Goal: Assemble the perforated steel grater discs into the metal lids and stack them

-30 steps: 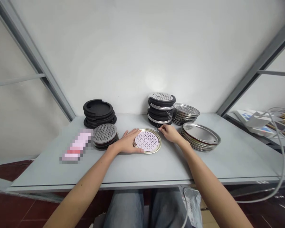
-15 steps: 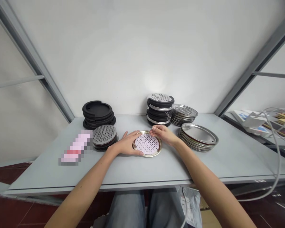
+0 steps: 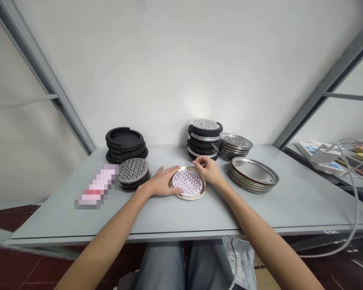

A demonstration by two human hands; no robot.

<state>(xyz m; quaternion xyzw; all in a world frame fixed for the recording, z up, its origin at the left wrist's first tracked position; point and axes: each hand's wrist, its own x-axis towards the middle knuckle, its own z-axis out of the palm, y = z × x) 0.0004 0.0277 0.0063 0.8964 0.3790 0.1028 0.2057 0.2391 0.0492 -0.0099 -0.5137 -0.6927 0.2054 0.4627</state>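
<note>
A shallow round metal dish lies on the grey table in front of me, with a pale pink perforated disc inside its rim. My left hand is spread open at the dish's left side, its thumb on the disc's lower left edge. Over the upper right rim is my right hand, its thumb and fingertips pressed together. Whatever those fingertips may hold is too small to make out.
Perforated grey discs and black rings are stacked left. Behind stands a black-and-silver stack, beside perforated metal discs. Metal dishes are piled right. A white cable hangs over the right edge.
My right hand has shifted slightly up and right, off the disc towards the dish's rim. The left thumb has moved up a little, onto the disc's edge.
</note>
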